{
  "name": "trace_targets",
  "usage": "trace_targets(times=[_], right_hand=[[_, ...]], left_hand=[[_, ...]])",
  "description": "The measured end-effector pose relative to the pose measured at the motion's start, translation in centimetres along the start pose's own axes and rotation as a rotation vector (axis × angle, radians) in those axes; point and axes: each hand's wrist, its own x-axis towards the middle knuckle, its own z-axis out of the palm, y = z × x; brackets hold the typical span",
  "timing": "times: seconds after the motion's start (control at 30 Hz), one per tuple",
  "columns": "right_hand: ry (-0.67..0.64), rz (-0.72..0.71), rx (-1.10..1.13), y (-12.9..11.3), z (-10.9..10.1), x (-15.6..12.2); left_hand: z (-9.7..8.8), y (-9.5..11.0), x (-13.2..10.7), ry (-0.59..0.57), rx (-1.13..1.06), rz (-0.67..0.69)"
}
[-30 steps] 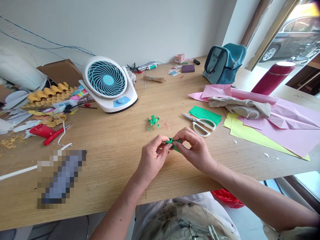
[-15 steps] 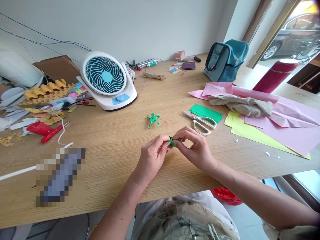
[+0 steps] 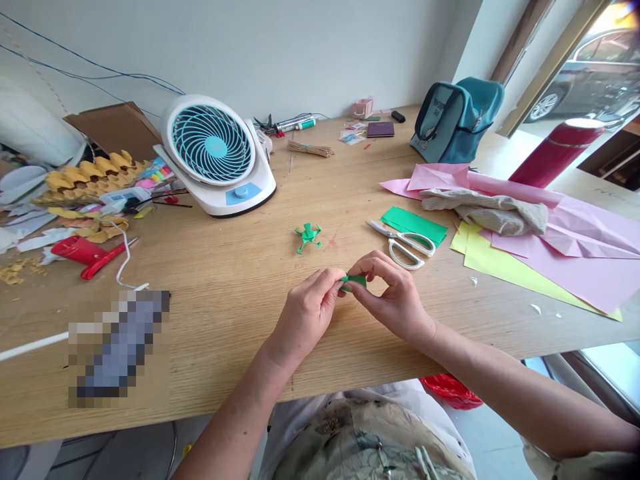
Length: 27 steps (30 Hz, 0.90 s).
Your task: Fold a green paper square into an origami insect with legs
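A small folded piece of green paper [image 3: 354, 282] is pinched between both hands just above the wooden table [image 3: 225, 287]. My left hand [image 3: 306, 313] grips its left end with thumb and fingertips. My right hand [image 3: 393, 297] pinches its right end, fingers curled over it. Beyond my hands, a finished green paper frog [image 3: 307, 236] lies on the table. White-handled scissors [image 3: 403, 243] rest to the right of the frog, beside a flat green paper sheet [image 3: 413, 225].
A white and blue desk fan [image 3: 215, 155] stands at the back left, with yellow paper shapes and a red tool [image 3: 87, 253] beside it. Pink and yellow sheets [image 3: 545, 257], a beige cloth [image 3: 487, 210], a teal bag [image 3: 457, 120] and a red flask [image 3: 555, 152] fill the right.
My fingers have shifted on the green paper, which now shows as a more compact fold. The view has drifted slightly; the hands stay in about the same place.
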Motion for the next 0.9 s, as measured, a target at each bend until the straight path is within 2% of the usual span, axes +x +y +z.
trace_targets(times=[0.33,0.43,0.53,0.63,0.7,0.8,0.9], right_hand=[[-0.003,0.027,0.021,-0.2,-0.1,0.1],[-0.004,0.066,0.043,-0.1,-0.2,0.2],[-0.028,0.147,0.127,0.1,-0.3,0.2],[-0.076,0.252,0.248,0.6,-0.3,0.3],[-0.095,0.315,0.316,0.9,-0.2,0.4],[-0.104,0.36,0.342,1.2,-0.1,0.4],[-0.105,0.317,0.285,1.1,0.0,0.3]], left_hand=[[0.1,0.1,0.1,-0.02,0.024,-0.049],[0.4,0.5,0.1,0.003,-0.041,-0.148],[0.7,0.7,0.4,0.038,-0.08,-0.306],[0.7,0.9,0.7,-0.009,-0.168,-0.444],[0.6,1.0,0.8,-0.038,-0.239,-0.487],[0.6,1.1,0.8,-0.023,-0.243,-0.473],[0.8,1.1,0.7,0.013,-0.169,-0.408]])
